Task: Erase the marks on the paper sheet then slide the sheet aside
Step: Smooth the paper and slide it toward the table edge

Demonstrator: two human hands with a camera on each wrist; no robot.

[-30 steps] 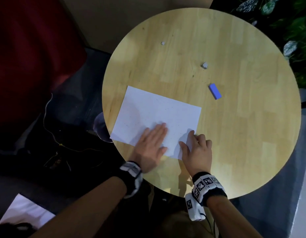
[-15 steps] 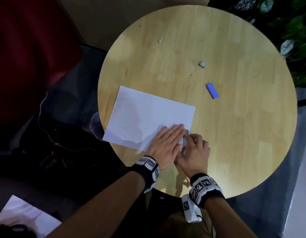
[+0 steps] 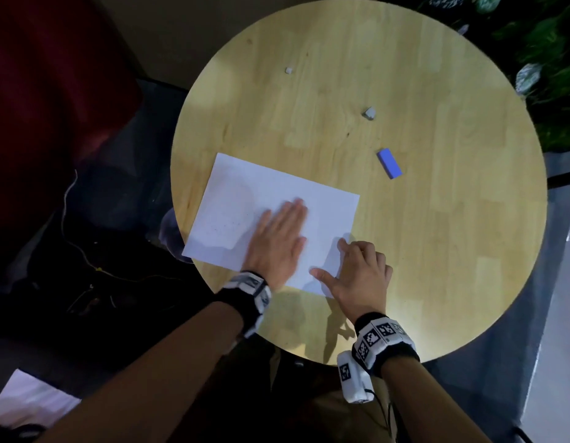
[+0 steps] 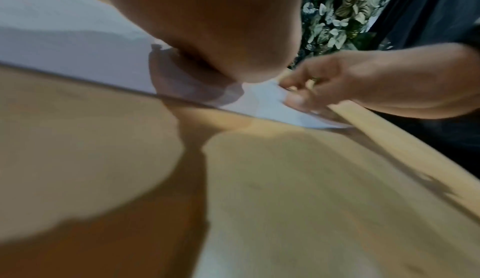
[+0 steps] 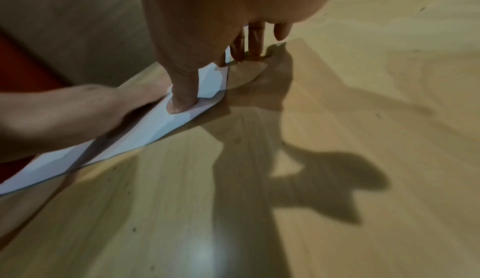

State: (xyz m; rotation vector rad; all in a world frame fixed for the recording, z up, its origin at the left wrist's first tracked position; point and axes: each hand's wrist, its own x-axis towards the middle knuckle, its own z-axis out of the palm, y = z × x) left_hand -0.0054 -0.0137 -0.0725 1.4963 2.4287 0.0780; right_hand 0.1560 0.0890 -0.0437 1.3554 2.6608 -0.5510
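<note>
A white paper sheet (image 3: 267, 199) lies on the left part of the round wooden table (image 3: 437, 251), its near left corner hanging over the rim. My left hand (image 3: 277, 241) lies flat on the sheet with straight fingers. My right hand (image 3: 357, 270) rests at the sheet's near right corner, thumb (image 5: 182, 97) and fingertips pressing on the paper (image 5: 161, 122). In the left wrist view my palm (image 4: 207, 25) covers the sheet (image 4: 64, 32) and the right hand (image 4: 337, 85) shows at the corner. A blue eraser (image 3: 389, 163) lies apart on the table, to the right.
Two small grey eraser bits (image 3: 370, 112) (image 3: 288, 70) lie further back on the table. Leafy plants (image 3: 548, 59) stand at the back right. A dark chair with cables (image 3: 85, 251) is at the left, and another white sheet (image 3: 28, 404) lies on the floor.
My left hand has swept from the sheet's near right corner leftward and further onto the paper. The sheet has crept a little left. The right hand stays at the corner.
</note>
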